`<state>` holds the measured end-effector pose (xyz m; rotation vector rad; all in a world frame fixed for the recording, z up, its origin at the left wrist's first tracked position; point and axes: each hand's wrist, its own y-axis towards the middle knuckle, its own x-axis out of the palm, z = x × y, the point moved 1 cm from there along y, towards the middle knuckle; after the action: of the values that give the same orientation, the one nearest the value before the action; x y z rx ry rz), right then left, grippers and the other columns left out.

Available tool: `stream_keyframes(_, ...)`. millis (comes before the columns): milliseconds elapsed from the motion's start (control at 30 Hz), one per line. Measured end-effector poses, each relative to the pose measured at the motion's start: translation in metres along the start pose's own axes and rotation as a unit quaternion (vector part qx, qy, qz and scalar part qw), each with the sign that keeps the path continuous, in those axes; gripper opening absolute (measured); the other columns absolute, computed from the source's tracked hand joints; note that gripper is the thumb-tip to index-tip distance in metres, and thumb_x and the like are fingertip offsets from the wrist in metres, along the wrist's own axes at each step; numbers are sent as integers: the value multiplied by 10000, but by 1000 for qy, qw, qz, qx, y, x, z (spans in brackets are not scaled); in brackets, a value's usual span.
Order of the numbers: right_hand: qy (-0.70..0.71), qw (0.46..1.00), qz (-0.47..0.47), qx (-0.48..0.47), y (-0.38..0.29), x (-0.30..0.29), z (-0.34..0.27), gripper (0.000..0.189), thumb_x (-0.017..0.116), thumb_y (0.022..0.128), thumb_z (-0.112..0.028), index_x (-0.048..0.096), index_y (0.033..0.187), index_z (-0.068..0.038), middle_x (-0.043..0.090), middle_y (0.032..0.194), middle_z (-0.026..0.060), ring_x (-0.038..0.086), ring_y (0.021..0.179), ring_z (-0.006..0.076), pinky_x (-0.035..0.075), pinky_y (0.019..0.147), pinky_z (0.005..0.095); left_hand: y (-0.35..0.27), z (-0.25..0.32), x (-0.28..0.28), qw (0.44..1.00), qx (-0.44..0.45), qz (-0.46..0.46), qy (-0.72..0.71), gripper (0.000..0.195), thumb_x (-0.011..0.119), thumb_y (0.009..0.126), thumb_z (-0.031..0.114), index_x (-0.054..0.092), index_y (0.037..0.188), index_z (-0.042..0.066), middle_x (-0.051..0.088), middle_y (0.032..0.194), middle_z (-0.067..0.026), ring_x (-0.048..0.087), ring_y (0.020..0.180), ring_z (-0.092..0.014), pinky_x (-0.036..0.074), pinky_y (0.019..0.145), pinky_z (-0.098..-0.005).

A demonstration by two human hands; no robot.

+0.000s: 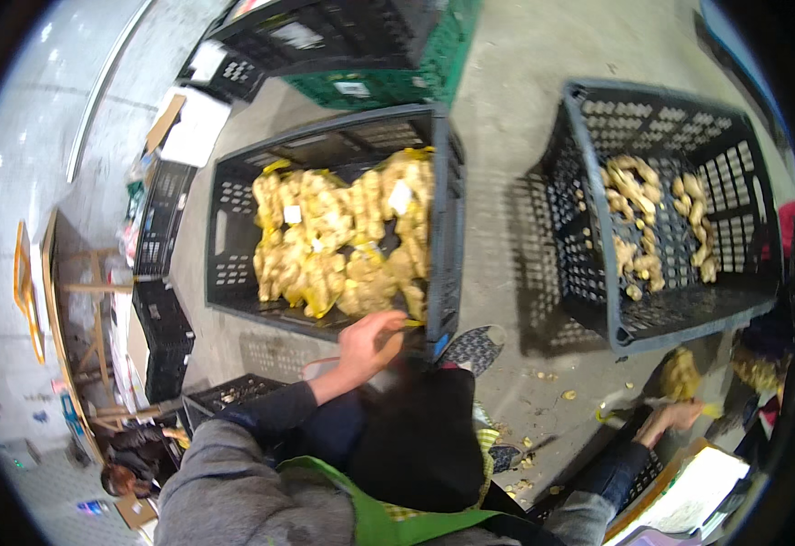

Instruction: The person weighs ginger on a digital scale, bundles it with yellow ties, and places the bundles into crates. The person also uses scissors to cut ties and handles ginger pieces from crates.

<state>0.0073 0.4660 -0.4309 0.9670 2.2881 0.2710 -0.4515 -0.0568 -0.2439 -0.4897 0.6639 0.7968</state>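
In front of me a black plastic crate [446, 205] holds several yellow net bags of ginger [322, 232], some with white tags. My left hand [370, 345] is over the crate's near rim, its thumb and fingers apart, with nothing visible between them. A bit of yellow netting lies by its fingertips. Out to the right, my right hand [670, 418] grips a yellow net bag of ginger [680, 375], with yellow netting showing past the fist. The bag is partly blurred.
At right, a tilted black crate [588, 177] contains loose ginger pieces [633, 184]. Ginger scraps [568, 394] litter the concrete floor near my shoes. Black and green crates [370, 89] stand beyond; a white-topped box [691, 484] is at lower right. Another person [131, 471] is at far left.
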Motion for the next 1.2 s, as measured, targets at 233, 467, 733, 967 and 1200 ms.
stream_keyframes(233, 142, 951, -271, 45, -101, -90, -128, 321, 519, 923, -240, 463, 622, -144, 371, 567, -47, 323, 521, 80, 256, 481, 255, 0, 13, 2, 927, 35, -42, -370, 310, 495, 872, -53, 553, 1169, 12, 585, 1097, -82, 580, 1013, -144, 468, 855, -270)
stream_keyframes(467, 266, 843, -432, 177, -164, -178, -298, 320, 456, 997, -286, 470, 721, -125, 390, 621, -46, 267, 465, 65, 239, 441, 227, -6, 43, 2, 794, -95, -314, -513, 279, 494, 947, 125, 508, 1190, -11, 599, 1044, -103, 614, 946, -150, 512, 746, -275)
stream_keyframes(733, 326, 656, -666, -143, -246, -265, -466, 442, 523, 949, -404, 501, 654, -76, 513, 694, 21, 441, 622, 108, 345, 583, 241, -13, 74, -33, 485, -198, -394, -755, 782, 504, 889, 593, 217, 1457, 138, 476, 1300, -171, 511, 1188, -288, 494, 884, -477)
stream_keyframes(967, 150, 287, -848, -420, -330, -291, -511, 354, 571, 901, -271, 546, 617, -60, 568, 654, 76, 555, 620, 289, 453, 629, 366, -10, 42, -78, 532, -55, -161, -829, 935, 685, 842, 322, -8, 1470, 326, 317, 1414, -83, 427, 1270, -260, 485, 923, -543)
stream_keyframes(1200, 144, 511, -846, -45, -373, -254, -506, 1022, 700, 746, -527, 142, 1495, -113, 267, 1476, 146, 322, 1334, 284, 323, 1045, 435, -23, 8, -105, 660, 21, -84, -746, 1032, 735, 778, 89, 8, 1508, 142, 233, 1488, -103, 286, 1357, -217, 275, 1109, -368)
